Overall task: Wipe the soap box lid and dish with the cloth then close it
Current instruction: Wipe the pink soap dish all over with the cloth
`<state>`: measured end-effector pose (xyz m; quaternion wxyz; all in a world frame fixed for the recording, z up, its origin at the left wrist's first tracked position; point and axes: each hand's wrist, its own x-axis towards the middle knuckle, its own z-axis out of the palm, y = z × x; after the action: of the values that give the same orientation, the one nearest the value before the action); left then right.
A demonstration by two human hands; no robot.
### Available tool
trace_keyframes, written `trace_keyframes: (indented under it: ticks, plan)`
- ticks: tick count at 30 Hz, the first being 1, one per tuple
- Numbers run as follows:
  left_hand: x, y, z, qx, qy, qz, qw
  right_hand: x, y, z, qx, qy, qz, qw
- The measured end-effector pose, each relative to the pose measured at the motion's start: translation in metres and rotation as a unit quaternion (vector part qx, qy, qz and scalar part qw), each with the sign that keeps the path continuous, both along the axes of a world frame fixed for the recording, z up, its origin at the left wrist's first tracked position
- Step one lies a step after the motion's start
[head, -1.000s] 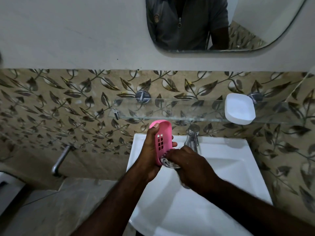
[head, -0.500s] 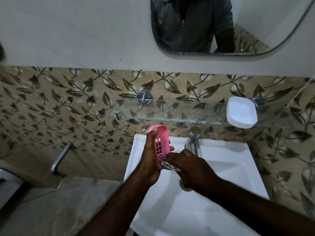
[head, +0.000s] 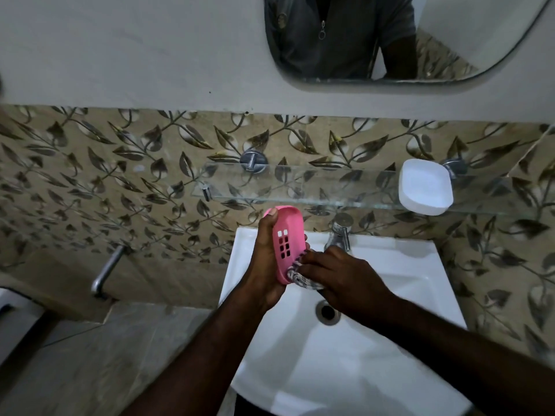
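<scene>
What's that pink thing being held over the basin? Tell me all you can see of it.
It is the pink soap dish, a rounded oblong shell that looks like smooth plastic, with a small grid of rectangular drain holes in its face. It is held on end, long axis roughly upright, above the white sink. The left hand grips it from the left, thumb up near its top. At its lower end the right hand presses a bunched grey-and-white cloth against it.

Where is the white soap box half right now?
In the head view, the white half rests on the glass shelf toward its right end, above and right of the tap.
</scene>
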<state>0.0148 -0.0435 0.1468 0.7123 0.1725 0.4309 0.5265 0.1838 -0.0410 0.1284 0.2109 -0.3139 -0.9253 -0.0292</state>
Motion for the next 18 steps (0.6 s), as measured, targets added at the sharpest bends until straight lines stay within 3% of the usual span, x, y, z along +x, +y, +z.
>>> trace_keyframes:
  ticks: [2,4,6,10,15,18]
  plan:
    - [-0.001,0.003,0.000,-0.001,-0.025,-0.010,1.000,-0.006,0.001,0.009,-0.071,0.076,-0.012,0.994]
    - [-0.002,0.003,-0.002,0.011,-0.046,-0.030,0.998,-0.014,0.002,0.024,-0.179,0.233,-0.063,0.954]
    - [0.004,0.001,-0.003,0.025,-0.052,-0.051,0.997,-0.023,0.006,0.039,-0.211,0.322,-0.119,0.915]
    - [0.010,0.000,0.000,0.033,-0.045,-0.064,0.996,-0.035,0.002,0.037,-0.181,0.247,-0.122,0.944]
    - [-0.004,0.003,-0.009,-0.025,-0.027,-0.054,0.998,-0.009,-0.017,0.020,-0.224,0.098,0.013,0.969]
    - [0.003,0.001,-0.002,-0.006,-0.036,-0.053,0.998,-0.003,-0.008,0.034,-0.302,0.209,-0.050,0.929]
